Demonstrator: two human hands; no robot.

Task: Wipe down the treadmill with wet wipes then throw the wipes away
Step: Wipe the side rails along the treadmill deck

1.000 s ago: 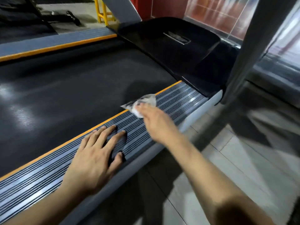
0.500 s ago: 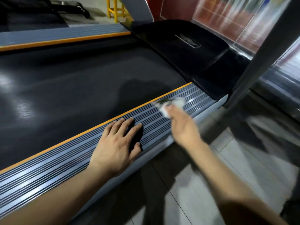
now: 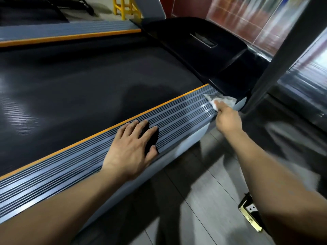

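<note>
My right hand (image 3: 228, 120) pinches a crumpled wet wipe (image 3: 221, 100), pressing it onto the far end of the ribbed grey side rail (image 3: 99, 157), just beside the glossy black motor cover (image 3: 200, 50) and the dark upright post (image 3: 283, 50). My left hand (image 3: 131, 147) lies flat on the same rail nearer to me, fingers spread and straight, holding nothing. An orange strip (image 3: 123, 121) borders the rail against the black running belt (image 3: 79, 85). By my right forearm a brass floor socket (image 3: 250, 212) sits in the grey tiles.
</note>
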